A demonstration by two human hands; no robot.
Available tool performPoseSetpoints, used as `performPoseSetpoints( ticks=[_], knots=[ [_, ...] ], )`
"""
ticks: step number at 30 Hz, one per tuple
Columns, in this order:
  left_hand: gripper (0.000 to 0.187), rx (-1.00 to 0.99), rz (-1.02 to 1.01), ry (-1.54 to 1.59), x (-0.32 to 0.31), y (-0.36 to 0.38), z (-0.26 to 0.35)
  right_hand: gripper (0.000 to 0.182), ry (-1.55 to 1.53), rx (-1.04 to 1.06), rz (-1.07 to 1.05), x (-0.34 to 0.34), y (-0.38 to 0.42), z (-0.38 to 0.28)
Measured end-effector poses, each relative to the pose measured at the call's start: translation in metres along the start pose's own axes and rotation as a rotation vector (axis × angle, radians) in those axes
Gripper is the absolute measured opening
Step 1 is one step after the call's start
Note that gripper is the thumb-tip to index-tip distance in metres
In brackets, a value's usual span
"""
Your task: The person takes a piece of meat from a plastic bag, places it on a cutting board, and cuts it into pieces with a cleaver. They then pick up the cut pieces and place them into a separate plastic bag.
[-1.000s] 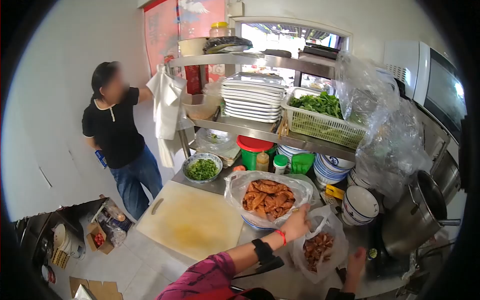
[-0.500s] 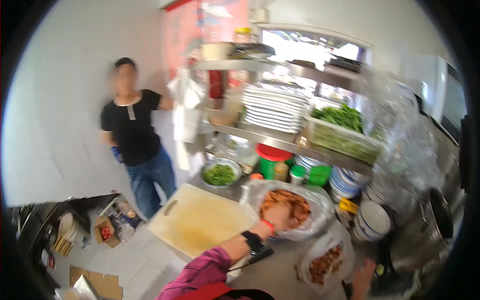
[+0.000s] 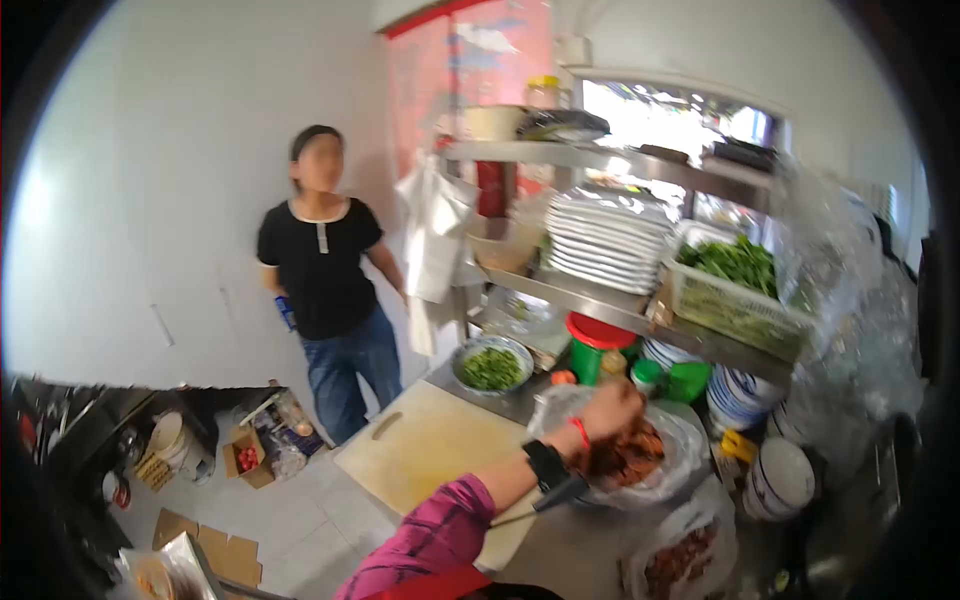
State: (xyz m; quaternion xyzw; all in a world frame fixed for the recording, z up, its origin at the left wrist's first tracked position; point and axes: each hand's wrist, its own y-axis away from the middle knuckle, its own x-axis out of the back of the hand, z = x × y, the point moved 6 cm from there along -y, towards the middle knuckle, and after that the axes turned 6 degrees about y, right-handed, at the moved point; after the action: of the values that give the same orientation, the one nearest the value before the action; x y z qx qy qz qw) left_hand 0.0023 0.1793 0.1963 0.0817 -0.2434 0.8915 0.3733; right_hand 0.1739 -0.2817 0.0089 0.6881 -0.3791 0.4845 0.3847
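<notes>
My left hand [image 3: 612,408], at the end of a pink sleeve with a black wristband and red bracelet, is raised over the far side of a plastic-lined bowl [image 3: 680,440] of reddish-brown pieces. Its fingers are curled together; what they hold, if anything, cannot be made out. A second plastic bag [image 3: 690,545] with small brown pieces lies nearer the bottom edge. Beside my forearm is a knife [image 3: 560,495] with a dark handle, by the cutting board [image 3: 440,440]. My right hand is not visible.
Chopped greens fill a bowl [image 3: 491,368] behind the board. A metal shelf [image 3: 590,300] holds plates [image 3: 610,240] and a basket of leaves [image 3: 740,290]. Stacked bowls [image 3: 778,480] stand at right. A person [image 3: 325,270] in black stands by the wall.
My left hand has lifted out of the reddish-brown pieces, up and away from me. My right hand has left the view. The scene has shifted right as the camera turned; the person now faces more sideways.
</notes>
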Motion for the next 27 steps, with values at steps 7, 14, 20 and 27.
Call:
performPoseSetpoints(
  ticks=[7,14,20,27],
  knots=[
    [0.019,-0.016,-0.009,0.443,0.037,-0.032,0.098,0.064,0.038,-0.175,-0.002,-0.003,-0.005,0.010],
    [0.015,-0.092,-0.004,0.723,0.064,-0.055,0.180,0.070,-0.014,-0.153,0.002,0.004,0.004,0.002],
    [0.016,-0.254,0.029,0.695,0.100,-0.061,0.226,0.067,0.088,-0.014,0.202,-0.015,-0.008,0.016],
    [0.017,-0.341,0.234,0.672,0.185,-0.035,0.237,0.062,0.063,-0.066,0.208,-0.002,0.011,0.003]
  ],
)
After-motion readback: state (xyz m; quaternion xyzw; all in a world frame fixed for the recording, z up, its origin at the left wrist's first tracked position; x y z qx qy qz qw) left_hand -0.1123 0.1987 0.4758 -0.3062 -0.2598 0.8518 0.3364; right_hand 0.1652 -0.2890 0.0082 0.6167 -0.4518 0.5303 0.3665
